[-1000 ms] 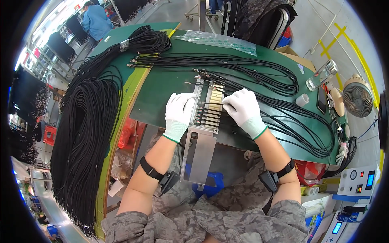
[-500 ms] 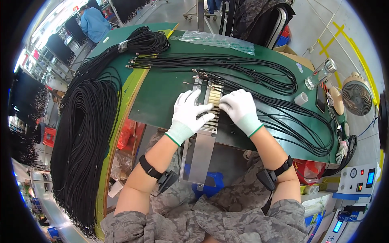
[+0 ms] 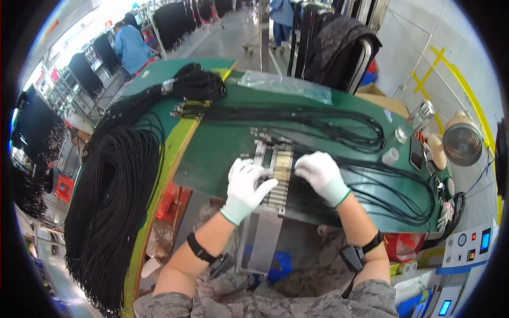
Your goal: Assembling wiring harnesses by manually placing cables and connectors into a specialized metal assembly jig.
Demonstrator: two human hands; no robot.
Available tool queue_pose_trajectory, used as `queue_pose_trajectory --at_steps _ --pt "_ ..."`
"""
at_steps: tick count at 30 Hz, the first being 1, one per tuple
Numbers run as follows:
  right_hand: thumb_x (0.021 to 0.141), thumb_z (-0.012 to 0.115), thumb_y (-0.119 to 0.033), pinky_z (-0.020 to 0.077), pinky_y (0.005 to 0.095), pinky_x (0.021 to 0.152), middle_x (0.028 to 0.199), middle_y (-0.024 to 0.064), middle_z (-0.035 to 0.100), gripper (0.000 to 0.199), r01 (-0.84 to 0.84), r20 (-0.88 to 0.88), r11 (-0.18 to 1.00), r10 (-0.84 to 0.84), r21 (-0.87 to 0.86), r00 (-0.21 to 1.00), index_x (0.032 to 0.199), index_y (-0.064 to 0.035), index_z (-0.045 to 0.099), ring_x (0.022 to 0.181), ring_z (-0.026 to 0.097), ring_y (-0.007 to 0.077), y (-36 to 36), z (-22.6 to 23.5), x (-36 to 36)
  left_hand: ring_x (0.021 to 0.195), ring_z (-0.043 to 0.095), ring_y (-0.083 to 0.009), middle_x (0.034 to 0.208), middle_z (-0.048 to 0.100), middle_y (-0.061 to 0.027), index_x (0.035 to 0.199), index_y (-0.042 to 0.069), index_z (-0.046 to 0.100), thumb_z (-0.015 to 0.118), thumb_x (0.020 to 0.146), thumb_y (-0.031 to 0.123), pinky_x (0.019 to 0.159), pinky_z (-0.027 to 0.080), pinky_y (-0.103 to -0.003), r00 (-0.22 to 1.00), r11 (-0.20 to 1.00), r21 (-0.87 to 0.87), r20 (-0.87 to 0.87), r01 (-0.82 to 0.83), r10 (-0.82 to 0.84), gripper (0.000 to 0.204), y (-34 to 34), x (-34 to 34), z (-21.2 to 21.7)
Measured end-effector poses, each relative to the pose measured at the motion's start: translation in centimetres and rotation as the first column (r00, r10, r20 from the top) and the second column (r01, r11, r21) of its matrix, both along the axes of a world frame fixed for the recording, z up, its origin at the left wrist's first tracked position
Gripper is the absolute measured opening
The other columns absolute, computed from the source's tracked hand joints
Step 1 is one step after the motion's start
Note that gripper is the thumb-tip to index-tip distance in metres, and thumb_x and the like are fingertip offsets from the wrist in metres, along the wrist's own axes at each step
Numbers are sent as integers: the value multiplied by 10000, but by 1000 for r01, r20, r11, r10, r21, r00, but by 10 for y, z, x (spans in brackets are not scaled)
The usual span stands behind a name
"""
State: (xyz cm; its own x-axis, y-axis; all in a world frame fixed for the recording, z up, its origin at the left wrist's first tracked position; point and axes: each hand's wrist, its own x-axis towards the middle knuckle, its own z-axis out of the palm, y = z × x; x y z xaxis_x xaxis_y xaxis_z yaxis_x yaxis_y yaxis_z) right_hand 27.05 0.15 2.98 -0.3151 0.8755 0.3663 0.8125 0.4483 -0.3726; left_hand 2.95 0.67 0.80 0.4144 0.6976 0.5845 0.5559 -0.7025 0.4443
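A metal jig [image 3: 283,165] with a row of brass-coloured slots lies on the green table in front of me, a flat metal plate [image 3: 263,241] extending from its near end past the table edge. My left hand [image 3: 245,185], in a white glove, rests at the jig's left side with its thumb stretched apart from the fingers. Just right of the slots is my right hand [image 3: 322,176], also gloved, its fingers drawn together; whatever they hold is hidden. Black cables [image 3: 366,168] run from the jig's far end and under my right hand toward the right.
A large heap of black cables [image 3: 114,206] hangs over the table's left side. Another looped bundle [image 3: 339,127] lies beyond the jig. A clear plastic bag [image 3: 286,86] is at the back; a glass bottle [image 3: 413,122], white cup [image 3: 390,156], phone [image 3: 417,153] and fan [image 3: 462,142] stand right.
The view has tilted up, so the table sits lower in the picture. My right hand has drawn slightly away from the jig's right edge. My left hand stays beside the jig, its fingers slightly farther back.
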Motion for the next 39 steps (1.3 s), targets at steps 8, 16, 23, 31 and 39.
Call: queue_pose_trajectory --at_steps 8,16,23,31,39 --pt "794 714 -237 478 406 734 794 69 660 154 -106 -188 990 121 89 975 885 -113 698 810 605 293 -20 10 -44 942 585 -281 909 656 -80 766 51 639 679 816 106 907 417 -410 980 997 56 190 47 -57 84 -2 -3 6" --pt "821 687 -173 473 398 733 788 58 655 98 -57 -153 992 74 116 985 900 -123 715 780 587 287 -10 -3 -12 923 611 -278 937 681 -94 839 36 665 634 870 85 910 420 -437 951 985 -89 259 -149 167 66 17 -16 -8" --pt "828 666 -143 454 388 729 749 47 618 90 -48 56 994 43 102 998 913 -139 695 782 564 278 -7 0 0 981 621 -262 956 690 -77 957 81 697 573 934 177 1034 372 -437 962 962 -188 150 -199 228 158 18 -18 -17" --pt "833 656 -126 449 382 732 752 40 611 77 -34 132 995 21 99 991 900 -153 682 798 564 276 -12 6 5 1014 615 -254 956 690 -67 979 102 707 553 947 195 1075 338 -435 963 964 -164 137 -208 231 183 16 -20 -20" --pt "832 654 -119 444 378 740 756 38 611 74 -37 168 995 21 93 986 896 -149 675 811 565 272 -13 7 3 1007 615 -254 953 691 -68 972 101 709 557 945 184 1078 337 -429 963 959 -175 116 -222 244 176 17 -19 -19"
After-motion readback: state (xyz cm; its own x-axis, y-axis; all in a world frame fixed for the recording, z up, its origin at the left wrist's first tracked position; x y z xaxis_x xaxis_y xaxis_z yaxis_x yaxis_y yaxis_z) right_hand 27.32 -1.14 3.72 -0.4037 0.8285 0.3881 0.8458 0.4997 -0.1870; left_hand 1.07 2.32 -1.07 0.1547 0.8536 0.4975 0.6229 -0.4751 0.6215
